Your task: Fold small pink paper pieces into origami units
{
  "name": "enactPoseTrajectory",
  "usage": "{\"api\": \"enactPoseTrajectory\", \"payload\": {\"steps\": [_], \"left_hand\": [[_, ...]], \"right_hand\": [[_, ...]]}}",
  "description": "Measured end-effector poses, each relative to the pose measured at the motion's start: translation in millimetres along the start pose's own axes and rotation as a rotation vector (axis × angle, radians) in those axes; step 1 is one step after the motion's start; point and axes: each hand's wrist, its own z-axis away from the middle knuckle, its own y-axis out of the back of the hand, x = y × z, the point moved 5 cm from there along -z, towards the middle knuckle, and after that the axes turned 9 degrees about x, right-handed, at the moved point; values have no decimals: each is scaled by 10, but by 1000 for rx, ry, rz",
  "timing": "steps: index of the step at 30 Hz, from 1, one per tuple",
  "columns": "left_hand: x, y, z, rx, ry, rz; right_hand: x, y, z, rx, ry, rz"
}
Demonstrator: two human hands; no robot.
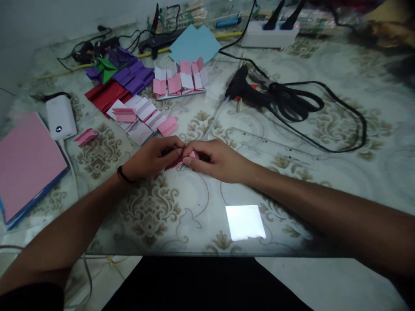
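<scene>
A small folded pink paper piece (175, 163) is held between both hands, low over the patterned table. My left hand (158, 156) pinches its left side, with a dark band round the wrist. On the right side, my right hand (214, 160) pinches the same piece with thumb and fingers, and the two hands touch. Fingers cover much of the paper. Just beyond my left hand lie folded white and pink paper pieces (145, 113). Another folded pink piece (86, 137) rests apart, to the left.
A black glue gun (248, 88) with coiled cable lies right of centre, near a clear ruler (275, 142). Pink sheets (30, 164) and a white power bank (61, 116) are at left. Behind are blue sheets (195, 43), purple pieces (134, 77) and a power strip (270, 35).
</scene>
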Motion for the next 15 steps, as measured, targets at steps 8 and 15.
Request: {"api": "enactPoseTrajectory", "payload": {"steps": [8,15], "left_hand": [[17,9,-10,4,-22,-7],[22,9,-17,2,-37,-26]], "right_hand": [[28,2,1,12,31,23],[11,9,2,31,52,19]]}}
